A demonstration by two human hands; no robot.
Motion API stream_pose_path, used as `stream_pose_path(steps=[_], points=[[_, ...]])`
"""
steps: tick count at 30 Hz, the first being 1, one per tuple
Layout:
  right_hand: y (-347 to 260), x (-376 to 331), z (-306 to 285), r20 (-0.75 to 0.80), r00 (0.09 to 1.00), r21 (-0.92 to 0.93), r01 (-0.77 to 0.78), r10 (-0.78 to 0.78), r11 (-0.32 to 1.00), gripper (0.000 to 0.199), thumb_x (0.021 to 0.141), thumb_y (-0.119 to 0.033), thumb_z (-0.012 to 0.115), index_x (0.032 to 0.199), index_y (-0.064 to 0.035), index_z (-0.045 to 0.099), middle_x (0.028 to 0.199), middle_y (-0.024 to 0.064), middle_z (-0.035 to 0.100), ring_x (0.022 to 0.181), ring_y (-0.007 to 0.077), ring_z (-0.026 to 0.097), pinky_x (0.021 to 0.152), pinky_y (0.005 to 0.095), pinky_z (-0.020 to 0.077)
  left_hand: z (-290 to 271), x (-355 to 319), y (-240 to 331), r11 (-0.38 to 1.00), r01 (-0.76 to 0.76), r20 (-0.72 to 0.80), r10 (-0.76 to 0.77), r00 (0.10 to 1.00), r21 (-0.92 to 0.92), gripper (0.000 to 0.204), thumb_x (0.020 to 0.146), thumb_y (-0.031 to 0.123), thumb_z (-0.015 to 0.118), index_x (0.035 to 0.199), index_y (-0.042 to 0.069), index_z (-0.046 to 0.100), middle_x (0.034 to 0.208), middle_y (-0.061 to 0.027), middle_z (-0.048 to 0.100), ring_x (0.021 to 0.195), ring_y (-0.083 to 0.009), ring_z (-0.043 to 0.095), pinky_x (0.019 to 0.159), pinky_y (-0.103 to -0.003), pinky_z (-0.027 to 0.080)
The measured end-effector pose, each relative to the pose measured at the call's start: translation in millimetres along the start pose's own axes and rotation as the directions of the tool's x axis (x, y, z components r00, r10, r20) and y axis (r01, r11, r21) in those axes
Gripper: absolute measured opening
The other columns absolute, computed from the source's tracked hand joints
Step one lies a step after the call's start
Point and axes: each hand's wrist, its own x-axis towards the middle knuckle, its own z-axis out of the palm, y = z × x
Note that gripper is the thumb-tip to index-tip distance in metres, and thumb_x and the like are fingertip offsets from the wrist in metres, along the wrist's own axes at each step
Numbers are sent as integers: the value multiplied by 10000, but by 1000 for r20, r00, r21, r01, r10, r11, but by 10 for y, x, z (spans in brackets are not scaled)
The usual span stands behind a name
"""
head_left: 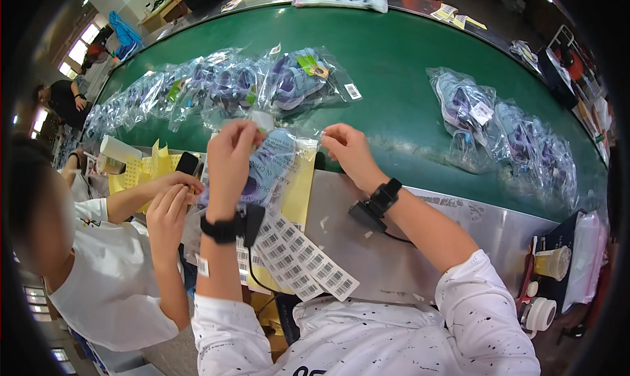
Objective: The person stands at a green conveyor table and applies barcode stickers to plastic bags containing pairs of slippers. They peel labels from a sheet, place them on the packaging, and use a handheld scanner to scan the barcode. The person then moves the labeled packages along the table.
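Note:
A clear plastic bag (289, 143) with light blue and purple shoes (270, 162) lies in front of me at the near edge of the green table. My left hand (233, 146) is closed in a pinch at the bag's upper left, beside a small white piece (262, 120). At the bag's upper right corner, my right hand (348, 153) pinches with thumb and fingers together; the bit of film between them is barely visible. Below the bag, sheets of barcode stickers (305, 258) overlap yellow paper (303, 185).
A row of bagged shoes (216, 80) runs along the far left, and another bagged group (505, 123) lies right. Close on my left are a co-worker's hands (172, 202), near a phone (188, 163). A drink cup (552, 263) stands at the lower right.

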Motion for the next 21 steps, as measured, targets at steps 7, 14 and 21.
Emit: stream_pose_path(steps=[7, 14, 21], points=[[-1005, -635, -128, 370, 927, 440, -121, -57, 890, 276, 924, -142, 623, 1166, -11, 639, 1066, 39, 662, 957, 95, 592, 854, 244, 467, 529, -939, 581, -70, 655, 646, 113, 754, -752, 491, 994, 511, 419, 947, 50, 582, 695, -10, 529, 664, -139, 523, 560, -247, 356], [-1370, -1010, -311, 506, 858, 494, -204, -89, 845, 174, 912, -75, 609, 1039, 27, 670, 1202, 118, 602, 1101, 183, 568, 986, 322, 436, 1177, -1255, 797, -266, 825, 589, 595, 547, -498, 696, 946, 687, 322, 808, 55, 580, 642, -10, 551, 537, -118, 517, 461, -232, 350], [-1390, -1165, -758, 213, 967, 526, 6, -139, 850, 60, 902, -49, 629, 872, 0, 644, 1031, 29, 598, 929, 90, 553, 865, 257, 445, 1615, -1284, 930, -160, 899, 766, 475, 433, -409, 816, 899, 766, 281, 807, 12, 579, 622, -44, 531, 516, -143, 489, 468, -258, 374]])
